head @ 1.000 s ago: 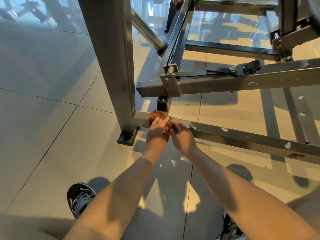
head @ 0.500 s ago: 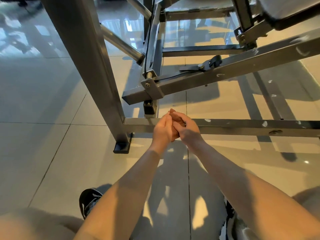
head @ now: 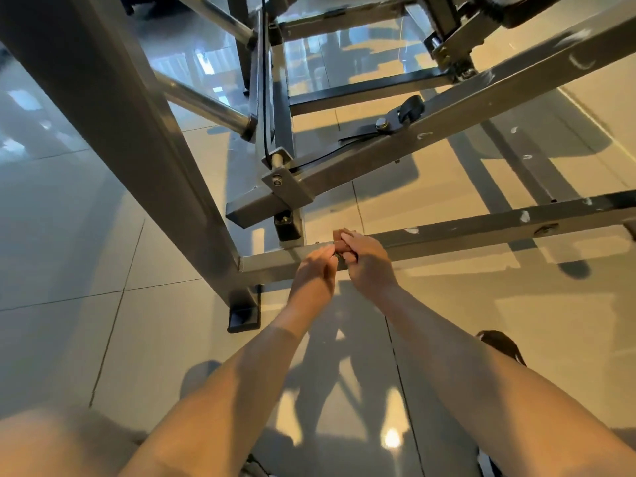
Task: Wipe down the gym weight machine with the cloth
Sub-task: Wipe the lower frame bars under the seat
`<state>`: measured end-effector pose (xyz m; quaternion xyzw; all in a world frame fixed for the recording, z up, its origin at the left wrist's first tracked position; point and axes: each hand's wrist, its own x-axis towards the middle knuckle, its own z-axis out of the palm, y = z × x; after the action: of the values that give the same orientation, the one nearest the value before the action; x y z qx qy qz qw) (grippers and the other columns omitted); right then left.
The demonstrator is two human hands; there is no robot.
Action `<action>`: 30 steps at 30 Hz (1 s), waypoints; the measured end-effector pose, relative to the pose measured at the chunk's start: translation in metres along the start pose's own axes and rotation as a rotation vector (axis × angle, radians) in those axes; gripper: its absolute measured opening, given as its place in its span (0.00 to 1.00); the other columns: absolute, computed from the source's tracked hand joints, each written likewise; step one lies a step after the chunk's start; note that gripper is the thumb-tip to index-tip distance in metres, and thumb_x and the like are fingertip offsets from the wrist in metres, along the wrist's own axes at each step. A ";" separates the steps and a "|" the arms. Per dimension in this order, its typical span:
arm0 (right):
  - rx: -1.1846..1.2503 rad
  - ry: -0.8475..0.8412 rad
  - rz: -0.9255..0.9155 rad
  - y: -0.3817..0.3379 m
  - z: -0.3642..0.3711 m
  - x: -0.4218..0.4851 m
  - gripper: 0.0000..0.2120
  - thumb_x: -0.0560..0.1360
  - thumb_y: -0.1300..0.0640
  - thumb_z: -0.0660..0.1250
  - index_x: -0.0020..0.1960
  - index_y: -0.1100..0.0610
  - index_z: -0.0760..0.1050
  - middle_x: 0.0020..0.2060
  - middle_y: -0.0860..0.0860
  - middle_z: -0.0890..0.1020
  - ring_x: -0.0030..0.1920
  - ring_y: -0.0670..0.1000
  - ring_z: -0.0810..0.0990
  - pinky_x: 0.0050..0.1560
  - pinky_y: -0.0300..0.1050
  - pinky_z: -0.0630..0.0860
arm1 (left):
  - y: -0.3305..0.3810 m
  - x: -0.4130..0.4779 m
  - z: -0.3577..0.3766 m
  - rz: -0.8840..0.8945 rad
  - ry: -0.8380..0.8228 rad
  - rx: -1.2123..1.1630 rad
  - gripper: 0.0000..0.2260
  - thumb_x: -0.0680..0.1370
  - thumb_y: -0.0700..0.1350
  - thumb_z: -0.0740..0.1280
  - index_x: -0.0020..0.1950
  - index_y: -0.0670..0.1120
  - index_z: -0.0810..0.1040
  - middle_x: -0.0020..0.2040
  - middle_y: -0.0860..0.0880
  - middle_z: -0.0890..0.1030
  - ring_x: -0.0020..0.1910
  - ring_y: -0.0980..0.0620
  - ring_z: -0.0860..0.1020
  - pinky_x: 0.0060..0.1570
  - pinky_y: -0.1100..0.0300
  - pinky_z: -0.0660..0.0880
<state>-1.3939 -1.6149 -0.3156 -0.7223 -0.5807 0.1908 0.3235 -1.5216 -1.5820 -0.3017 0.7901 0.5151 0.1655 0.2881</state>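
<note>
At frame centre our right hand [head: 366,261] grips the cloth [head: 342,239] on the low bar [head: 481,228], which runs toward the right edge; our left hand's [head: 315,270] hold we cannot tell.

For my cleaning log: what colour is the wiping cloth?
The cloth is reddish brown; it shows best in the head view.

both hands on low frame bar [head: 464,232], right hand [head: 366,258] gripping brown cloth [head: 342,241], left hand [head: 315,270] beside
</note>
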 end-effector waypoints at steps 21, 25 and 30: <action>0.005 0.355 0.393 0.008 0.000 -0.004 0.13 0.81 0.61 0.62 0.63 0.53 0.79 0.56 0.53 0.69 0.58 0.55 0.69 0.56 0.44 0.70 | -0.047 0.003 -0.016 0.210 -0.072 0.104 0.16 0.86 0.43 0.53 0.70 0.44 0.75 0.67 0.45 0.78 0.66 0.47 0.74 0.67 0.63 0.62; 0.078 0.241 0.335 -0.019 0.029 -0.002 0.12 0.81 0.55 0.62 0.63 0.54 0.76 0.57 0.53 0.68 0.58 0.55 0.69 0.58 0.42 0.71 | -0.033 -0.002 -0.021 0.096 -0.092 -0.093 0.14 0.86 0.38 0.55 0.67 0.40 0.77 0.62 0.48 0.79 0.59 0.64 0.73 0.56 0.81 0.58; -0.015 0.116 0.164 -0.004 0.016 -0.006 0.16 0.80 0.48 0.60 0.65 0.46 0.77 0.54 0.51 0.71 0.54 0.52 0.73 0.51 0.43 0.75 | -0.036 -0.001 -0.022 0.054 -0.103 -0.097 0.19 0.86 0.46 0.50 0.70 0.45 0.75 0.65 0.53 0.79 0.64 0.66 0.74 0.65 0.73 0.61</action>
<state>-1.4087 -1.6158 -0.3252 -0.7798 -0.5012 0.1702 0.3343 -1.5602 -1.5659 -0.3067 0.7965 0.4693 0.1570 0.3474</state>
